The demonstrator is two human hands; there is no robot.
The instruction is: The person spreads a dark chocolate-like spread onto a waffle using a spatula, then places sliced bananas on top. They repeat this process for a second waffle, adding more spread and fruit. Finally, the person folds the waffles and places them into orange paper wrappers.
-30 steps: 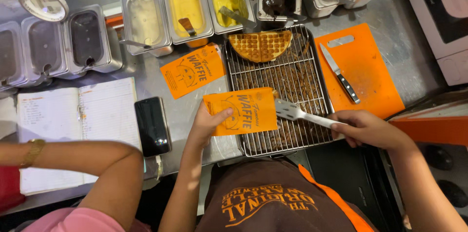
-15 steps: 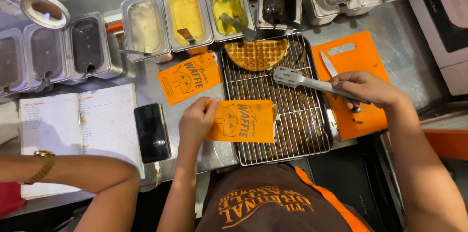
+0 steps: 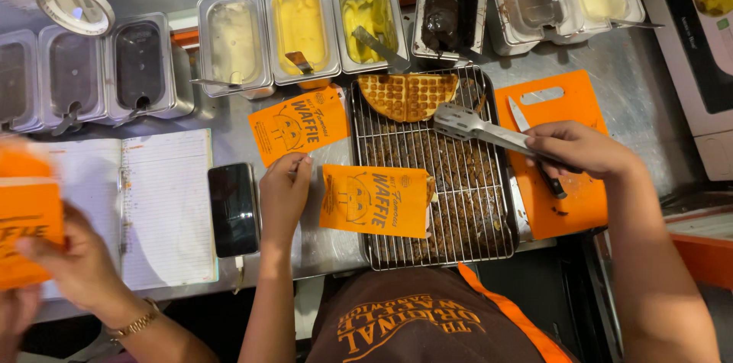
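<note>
My right hand (image 3: 580, 151) grips metal tongs (image 3: 477, 126) whose tips hover just below a folded golden waffle (image 3: 407, 96) at the far end of a wire cooling rack (image 3: 466, 203). An orange paper waffle sleeve (image 3: 374, 200) lies flat across the rack's left edge. To the left of it, my left hand (image 3: 285, 193) rests on the steel counter holding nothing, its fingertips at the lower edge of a second orange sleeve (image 3: 298, 124).
Steel tubs of sauces and spreads (image 3: 301, 27) line the back. An orange cutting board (image 3: 561, 172) with a knife (image 3: 527, 130) lies to the right. A black phone (image 3: 233, 210) and open notebook (image 3: 153, 206) lie to the left, where a co-worker's hand (image 3: 80, 267) holds another orange sleeve (image 3: 27, 229).
My right hand carried the tongs up the rack to the waffle. My left hand let go of the sleeve and slid left. A co-worker's hand with an orange sleeve came in at the left.
</note>
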